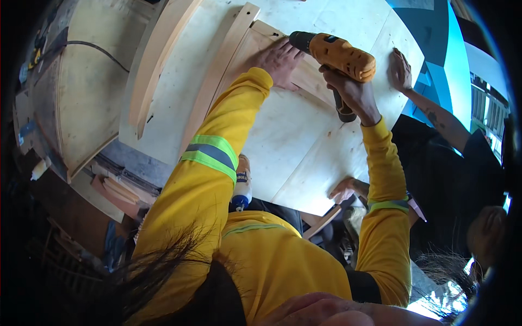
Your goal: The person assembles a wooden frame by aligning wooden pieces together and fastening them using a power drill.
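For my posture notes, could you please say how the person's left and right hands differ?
The left hand lies on the wooden board with fingers extended; the right hand is curled around the handle of the drill. The left hand is near the drill's front end, the right hand behind it. Both are bare and come out of yellow sleeves.

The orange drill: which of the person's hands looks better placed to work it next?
The right hand, I'd judge: it grips the orange drill by its handle. The left hand rests on the wood near the drill's front end, so it seems better suited to steadying.
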{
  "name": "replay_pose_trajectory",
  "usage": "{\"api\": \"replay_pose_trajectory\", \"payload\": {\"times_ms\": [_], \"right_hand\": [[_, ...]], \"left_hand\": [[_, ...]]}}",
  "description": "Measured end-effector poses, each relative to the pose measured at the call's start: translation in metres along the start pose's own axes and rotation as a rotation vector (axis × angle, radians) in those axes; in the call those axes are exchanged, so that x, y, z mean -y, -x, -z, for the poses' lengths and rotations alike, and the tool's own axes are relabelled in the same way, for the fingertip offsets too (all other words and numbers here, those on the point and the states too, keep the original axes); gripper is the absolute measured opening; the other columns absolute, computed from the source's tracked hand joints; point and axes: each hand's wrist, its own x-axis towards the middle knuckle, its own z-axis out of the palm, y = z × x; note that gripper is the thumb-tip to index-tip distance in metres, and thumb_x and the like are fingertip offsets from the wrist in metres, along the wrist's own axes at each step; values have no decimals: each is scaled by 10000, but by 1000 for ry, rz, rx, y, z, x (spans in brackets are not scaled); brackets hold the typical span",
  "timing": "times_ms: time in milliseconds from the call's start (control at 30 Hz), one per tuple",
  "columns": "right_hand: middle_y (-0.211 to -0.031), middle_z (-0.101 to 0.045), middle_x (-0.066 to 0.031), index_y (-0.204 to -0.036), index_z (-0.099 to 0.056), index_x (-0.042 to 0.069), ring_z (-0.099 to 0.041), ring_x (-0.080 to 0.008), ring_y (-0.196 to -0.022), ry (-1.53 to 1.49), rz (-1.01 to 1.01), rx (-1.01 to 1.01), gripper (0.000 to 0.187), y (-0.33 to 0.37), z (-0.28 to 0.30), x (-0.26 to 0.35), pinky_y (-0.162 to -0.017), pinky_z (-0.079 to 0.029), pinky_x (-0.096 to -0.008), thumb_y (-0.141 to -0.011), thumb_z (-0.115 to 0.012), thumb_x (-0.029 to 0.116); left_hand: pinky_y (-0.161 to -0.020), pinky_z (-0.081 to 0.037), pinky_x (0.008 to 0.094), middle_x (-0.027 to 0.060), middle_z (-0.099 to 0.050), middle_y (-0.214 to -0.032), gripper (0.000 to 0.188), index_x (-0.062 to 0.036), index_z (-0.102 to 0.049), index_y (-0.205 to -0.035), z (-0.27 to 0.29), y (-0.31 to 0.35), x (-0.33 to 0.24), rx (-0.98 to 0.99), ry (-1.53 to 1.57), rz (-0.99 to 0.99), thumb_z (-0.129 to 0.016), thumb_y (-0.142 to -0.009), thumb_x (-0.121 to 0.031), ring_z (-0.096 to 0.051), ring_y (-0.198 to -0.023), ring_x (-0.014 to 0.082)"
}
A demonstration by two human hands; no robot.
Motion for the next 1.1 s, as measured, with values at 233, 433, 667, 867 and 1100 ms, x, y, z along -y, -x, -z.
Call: {"api": "replay_pose_trajectory", "payload": {"times_ms": [233,433,667,867,1100], "right_hand": [[-1013,-727,-54,-1205,-654,-19,-609,-89,-696,-33,-190,5,335,-16,-13,-3,-649,-547,-248,-885,-661,81],[-1016,-729,-50,-1230,-648,-18,-612,-94,-698,-33,-149,33,354,-21,-13,-9,-657,-556,-254,-897,-659,102],[-1012,-731,-45,-1241,-645,-7,-627,-95,-712,15,-128,37,358,-28,-14,-12,-658,-562,-257,-901,-668,103],[-965,-728,-56,-1192,-655,2,-665,-108,-731,253,-14,76,320,-43,-11,-2,-647,-566,-267,-892,-691,108],[-812,-686,-55,-1113,-661,0,-656,-119,-669,530,40,192,332,-78,-13,75,-615,-551,-278,-843,-733,180]], "left_hand": [[-1236,-255,460,150,-468,-1449,1108,-19,-446,-1452,-18,1,7,-163,42,-40,-847,-619,-630,-402,-1411,323],[-1224,-274,461,141,-472,-1446,1108,-28,-439,-1459,-19,2,6,-189,28,-47,-861,-615,-609,-405,-1414,313],[-1226,-272,450,127,-470,-1450,1116,-39,-430,-1468,-14,3,7,-155,19,-38,-861,-615,-615,-408,-1408,296],[-1239,-252,449,136,-467,-1460,1156,-31,-406,-1492,-8,2,5,-85,5,-35,-824,-631,-678,-398,-1415,296],[-1252,-225,446,148,-451,-1474,1186,-2,-376,-1506,-21,-1,7,-194,-136,-62,-800,-648,-702,-383,-1424,307]]}}
